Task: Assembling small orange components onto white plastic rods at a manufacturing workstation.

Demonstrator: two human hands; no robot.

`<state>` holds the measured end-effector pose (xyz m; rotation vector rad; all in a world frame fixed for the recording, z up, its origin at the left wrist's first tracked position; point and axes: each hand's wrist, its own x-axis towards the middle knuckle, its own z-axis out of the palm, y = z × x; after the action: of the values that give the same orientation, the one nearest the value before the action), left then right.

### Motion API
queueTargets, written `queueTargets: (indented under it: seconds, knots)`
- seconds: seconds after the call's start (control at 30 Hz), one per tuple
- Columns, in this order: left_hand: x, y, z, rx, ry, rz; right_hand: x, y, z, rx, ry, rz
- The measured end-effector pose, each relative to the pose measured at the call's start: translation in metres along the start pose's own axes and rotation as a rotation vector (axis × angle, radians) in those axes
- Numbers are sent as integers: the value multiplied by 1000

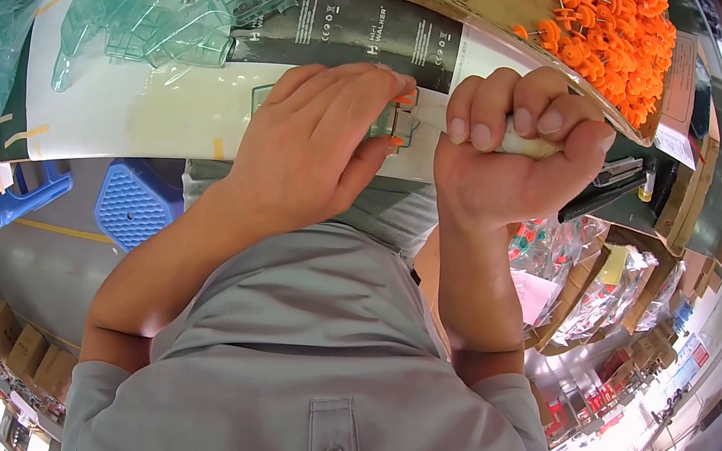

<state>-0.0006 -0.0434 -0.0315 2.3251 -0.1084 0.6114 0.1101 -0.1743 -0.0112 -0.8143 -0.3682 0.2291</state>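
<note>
Head view: left hand [318, 140] pins a clear part [395, 123] at the white sheet's [146, 105] near edge; right hand [512, 150], just beside it, fists a pale handle [527, 146]. Judged best: steady part, square tool.

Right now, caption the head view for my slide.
Left hand steadies a clear green part; right hand grips a white handle.

The scene is being viewed from a single wide fisheye camera worn on the head, being pointed steeply downward along the grey shirt [333, 352]. The left hand [317, 144] and right hand [512, 155] are being seen from very near at the table [144, 114] edge. Straight lines are being bent toward the dark rim.
</note>
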Motion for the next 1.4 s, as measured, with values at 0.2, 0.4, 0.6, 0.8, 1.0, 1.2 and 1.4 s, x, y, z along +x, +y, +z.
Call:
queueTargets:
  seconds: [0.2,0.4,0.6,0.8,1.0,1.2,1.4]
  knots:
    - [0,2,-2,-11,-8,-17,-1,2,4,-44,20,-25]
    - [1,3,-4,-1,-15,-21,1,1,4,-23,16,-19]
    - [3,7,-9,29,-77,-77,4,5,11,-55,57,-24]
    - [2,4,-7,48,-52,-72,7,1,19,-119,32,39]
    - [4,7,-10,34,-57,-107,13,6,20,-314,-174,40]
    - [1,6,-10,47,-89,-100,13,5,27,-411,-106,88]
    - [-7,-5,5,184,34,50,-7,-12,11,-72,-6,26]
